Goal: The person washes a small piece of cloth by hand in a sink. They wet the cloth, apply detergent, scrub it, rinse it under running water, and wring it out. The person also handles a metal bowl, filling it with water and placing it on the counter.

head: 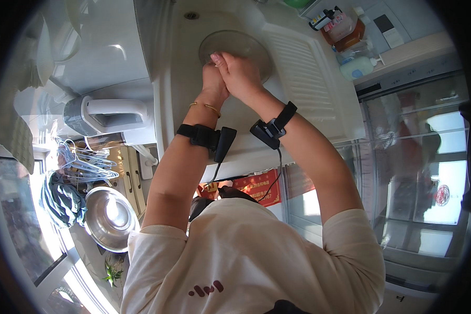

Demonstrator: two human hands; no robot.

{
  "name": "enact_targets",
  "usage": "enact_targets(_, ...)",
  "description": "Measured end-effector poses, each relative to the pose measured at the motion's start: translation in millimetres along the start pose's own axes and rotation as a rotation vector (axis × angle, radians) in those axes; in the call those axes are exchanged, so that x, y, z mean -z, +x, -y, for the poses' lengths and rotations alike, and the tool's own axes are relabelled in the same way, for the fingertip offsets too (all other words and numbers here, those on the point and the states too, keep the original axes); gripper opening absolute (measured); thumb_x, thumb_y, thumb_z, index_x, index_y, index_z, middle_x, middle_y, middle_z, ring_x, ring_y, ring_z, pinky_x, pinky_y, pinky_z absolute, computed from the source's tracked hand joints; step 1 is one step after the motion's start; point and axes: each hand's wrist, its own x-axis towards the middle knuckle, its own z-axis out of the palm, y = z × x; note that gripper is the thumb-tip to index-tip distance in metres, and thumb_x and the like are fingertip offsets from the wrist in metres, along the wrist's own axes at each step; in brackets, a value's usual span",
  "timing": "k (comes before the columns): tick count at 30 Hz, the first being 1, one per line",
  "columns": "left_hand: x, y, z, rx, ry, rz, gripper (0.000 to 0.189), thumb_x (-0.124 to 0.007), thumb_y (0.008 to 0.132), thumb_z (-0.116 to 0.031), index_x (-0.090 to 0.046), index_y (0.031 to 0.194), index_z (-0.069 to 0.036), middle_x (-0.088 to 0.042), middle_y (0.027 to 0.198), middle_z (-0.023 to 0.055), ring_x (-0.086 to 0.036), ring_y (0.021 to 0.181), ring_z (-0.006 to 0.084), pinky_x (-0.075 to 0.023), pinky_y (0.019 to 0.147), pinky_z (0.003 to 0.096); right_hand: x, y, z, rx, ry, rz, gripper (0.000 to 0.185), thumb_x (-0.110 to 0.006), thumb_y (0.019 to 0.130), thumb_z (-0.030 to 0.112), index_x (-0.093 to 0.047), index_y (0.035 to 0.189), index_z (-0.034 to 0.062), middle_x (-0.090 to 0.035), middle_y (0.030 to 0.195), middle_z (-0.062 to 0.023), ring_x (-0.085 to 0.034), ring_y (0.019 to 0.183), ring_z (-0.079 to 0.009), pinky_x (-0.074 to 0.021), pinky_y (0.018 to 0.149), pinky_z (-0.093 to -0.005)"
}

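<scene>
Both hands are pressed together over a white washbasin point(176, 98) with a ribbed washboard point(302, 74) moulded into its right side. My right hand point(241, 74) wraps over the fingers of my left hand point(213, 80), its thumb on top. Whether anything lies between the palms is hidden. Beneath them, in the basin, is a round see-through dish or lid point(255, 47). A gold-coloured bangle point(206, 106) circles my left wrist. Black strapped devices sit on the left forearm point(208, 138) and the right forearm point(274, 125).
A grey-and-white handled appliance point(114, 112) stands left of the basin. Several bottles, including a pump bottle point(357, 68), line the right ledge. Wire hangers point(86, 163) and a metal bowl point(112, 219) are at lower left. Glass panels point(408, 165) stand at right.
</scene>
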Motion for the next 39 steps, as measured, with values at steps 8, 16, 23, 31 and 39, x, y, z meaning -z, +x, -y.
enact_targets(8,2,2,8,-0.048,0.353,-0.035,0.035,-0.043,0.098,-0.032,-0.053,0.108,-0.001,-0.06,0.095,0.0095,-0.058,0.081,0.0209,-0.0475,0.067,0.0358,11,7,14,-0.108,-0.002,0.12,0.044,-0.04,0.096,0.043,-0.063,0.088,0.0058,-0.064,0.073,-0.0159,-0.061,0.066,-0.0359,-0.0482,0.06,-0.0441)
enact_targets(16,0,-2,9,-0.089,0.44,-0.029,0.029,-0.038,0.096,-0.024,-0.057,0.09,-0.004,-0.057,0.081,0.0045,-0.052,0.069,0.0158,-0.0409,0.055,0.0311,18,10,12,-0.22,-0.085,0.167,0.044,-0.038,0.097,0.043,-0.063,0.087,0.0075,-0.065,0.071,-0.0128,-0.062,0.065,-0.0322,-0.049,0.061,-0.0434)
enact_targets(23,0,-3,9,-0.011,0.187,0.036,0.031,-0.037,0.096,-0.028,-0.058,0.096,-0.005,-0.057,0.084,0.0052,-0.052,0.074,0.0153,-0.0416,0.057,0.0318,14,4,10,-0.141,0.081,0.071,0.042,-0.04,0.096,0.042,-0.063,0.087,0.0087,-0.065,0.072,-0.0141,-0.063,0.068,-0.0342,-0.0495,0.061,-0.0446)
enact_targets(31,9,3,11,0.043,0.153,0.159,0.035,-0.038,0.098,-0.034,-0.057,0.096,-0.005,-0.058,0.09,0.0063,-0.058,0.082,0.0185,-0.0481,0.068,0.0325,16,-6,16,-0.047,-0.034,-0.09,0.044,-0.039,0.096,0.044,-0.062,0.085,0.0077,-0.063,0.069,-0.0164,-0.061,0.066,-0.0378,-0.0479,0.061,-0.0471)
enact_targets(39,5,-2,-14,0.041,0.118,0.121,0.052,-0.045,0.096,-0.044,-0.056,0.113,0.003,-0.06,0.111,0.0122,-0.058,0.099,0.0225,-0.0473,0.085,0.0355,9,-12,-80,-0.369,0.687,0.184,0.046,-0.051,0.092,0.05,-0.059,0.084,0.0055,-0.059,0.077,-0.0036,-0.054,0.075,-0.0148,-0.0434,0.07,-0.0306)
